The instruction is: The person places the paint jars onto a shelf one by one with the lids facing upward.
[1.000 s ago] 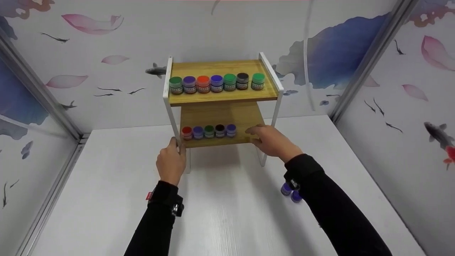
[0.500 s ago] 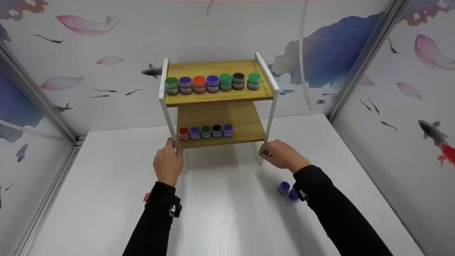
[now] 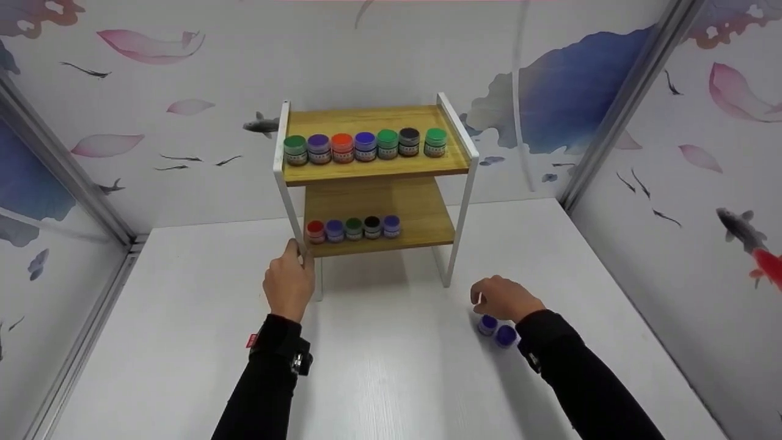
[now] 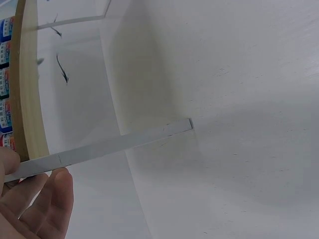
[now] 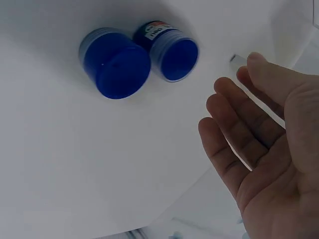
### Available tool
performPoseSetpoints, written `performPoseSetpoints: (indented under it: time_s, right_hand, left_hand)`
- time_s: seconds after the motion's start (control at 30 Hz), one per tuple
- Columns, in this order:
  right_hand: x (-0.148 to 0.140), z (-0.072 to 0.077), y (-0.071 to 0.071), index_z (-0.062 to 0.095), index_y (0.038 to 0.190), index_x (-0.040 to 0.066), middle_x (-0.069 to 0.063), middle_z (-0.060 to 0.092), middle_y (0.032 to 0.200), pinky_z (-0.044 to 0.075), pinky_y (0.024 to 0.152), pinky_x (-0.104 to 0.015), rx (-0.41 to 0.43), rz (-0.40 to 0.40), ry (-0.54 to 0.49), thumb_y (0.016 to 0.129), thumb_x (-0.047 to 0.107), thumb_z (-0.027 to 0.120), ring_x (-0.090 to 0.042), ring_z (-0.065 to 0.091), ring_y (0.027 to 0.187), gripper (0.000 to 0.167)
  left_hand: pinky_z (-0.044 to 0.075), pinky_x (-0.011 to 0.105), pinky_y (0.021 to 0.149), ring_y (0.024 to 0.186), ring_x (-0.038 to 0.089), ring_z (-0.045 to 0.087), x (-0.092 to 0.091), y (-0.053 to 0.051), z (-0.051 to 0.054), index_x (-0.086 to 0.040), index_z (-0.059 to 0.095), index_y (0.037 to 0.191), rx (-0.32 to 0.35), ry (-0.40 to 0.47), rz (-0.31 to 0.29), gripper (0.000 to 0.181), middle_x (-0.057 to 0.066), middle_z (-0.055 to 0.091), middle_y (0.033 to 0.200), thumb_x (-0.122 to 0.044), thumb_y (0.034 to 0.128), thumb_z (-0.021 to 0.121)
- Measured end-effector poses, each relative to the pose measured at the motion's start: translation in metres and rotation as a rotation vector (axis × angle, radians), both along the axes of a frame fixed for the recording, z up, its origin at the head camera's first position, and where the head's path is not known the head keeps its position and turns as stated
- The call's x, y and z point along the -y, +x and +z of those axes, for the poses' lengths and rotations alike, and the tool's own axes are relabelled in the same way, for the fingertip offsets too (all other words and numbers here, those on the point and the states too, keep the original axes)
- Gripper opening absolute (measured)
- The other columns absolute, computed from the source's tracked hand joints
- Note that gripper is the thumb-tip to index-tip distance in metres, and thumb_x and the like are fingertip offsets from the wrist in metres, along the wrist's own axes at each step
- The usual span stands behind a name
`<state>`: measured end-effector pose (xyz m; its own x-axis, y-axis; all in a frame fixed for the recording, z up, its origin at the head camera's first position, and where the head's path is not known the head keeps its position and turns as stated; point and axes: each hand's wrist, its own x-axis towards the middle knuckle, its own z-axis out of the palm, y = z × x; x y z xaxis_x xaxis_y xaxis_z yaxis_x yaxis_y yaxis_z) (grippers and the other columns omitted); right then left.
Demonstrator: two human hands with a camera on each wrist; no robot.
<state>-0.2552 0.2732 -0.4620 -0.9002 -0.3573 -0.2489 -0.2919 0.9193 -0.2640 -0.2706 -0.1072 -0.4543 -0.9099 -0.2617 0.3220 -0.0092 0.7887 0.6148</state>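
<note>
A two-tier wooden rack (image 3: 366,119) with white metal legs stands at the back of the white table. My left hand (image 3: 288,282) grips its front left leg (image 3: 292,211) beside the lower tier; in the left wrist view, the thumb (image 4: 9,160) lies on one side of that leg with fingers behind. Two paint jars with blue-violet lids, a left one (image 3: 487,325) and a right one (image 3: 506,337), sit close together on the table. Just above them hovers my right hand (image 3: 506,298), holding nothing. The right wrist view shows its fingers (image 5: 229,154) loosely bent, apart from both jars.
Several paint jars (image 3: 365,146) line the upper tier, with lids in green, purple, orange, blue and black. A shorter row (image 3: 354,228) occupies the left part of the lower tier (image 3: 421,208). Patterned wall panels (image 3: 690,201) enclose the table.
My right hand has drawn back from the lower tier, moving right and toward me, to just above the two jars. The left hand keeps its hold on the rack's leg.
</note>
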Motion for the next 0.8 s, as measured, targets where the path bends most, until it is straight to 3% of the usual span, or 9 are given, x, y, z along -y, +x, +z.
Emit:
performPoseSetpoints:
  time_s: [0.3,0.53,0.8]
  right_hand:
    - [-0.015,-0.015,0.009,0.067,0.110,0.010,-0.008,0.065,0.101,0.053,0.075,-0.042,0.150,-0.141,0.016,0.081,0.025,0.077,-0.022,0.059,0.088,0.034]
    - [-0.017,-0.025,0.012,0.065,0.110,0.016,-0.008,0.064,0.105,0.054,0.072,-0.041,0.154,-0.183,0.028,0.070,0.031,0.086,-0.025,0.061,0.093,0.047]
    - [-0.017,-0.031,0.008,0.066,0.108,0.017,-0.007,0.064,0.108,0.054,0.077,-0.046,0.153,-0.176,0.002,0.073,0.022,0.084,-0.025,0.060,0.097,0.040]
  left_hand:
    - [0.044,0.035,0.050,0.058,0.023,0.057,-0.001,0.000,-0.001,-0.005,0.062,0.101,-0.019,-0.003,-0.003,0.018,0.015,0.071,0.078,-0.023,0.0970,0.059]
    - [0.048,0.040,0.049,0.059,0.026,0.062,0.000,0.000,-0.001,-0.004,0.063,0.101,-0.045,-0.026,-0.004,0.020,0.015,0.072,0.080,-0.023,0.0965,0.059]
    - [0.046,0.038,0.049,0.058,0.024,0.060,0.000,0.000,0.000,-0.004,0.063,0.101,-0.034,-0.017,-0.006,0.020,0.015,0.072,0.080,-0.024,0.0969,0.059]
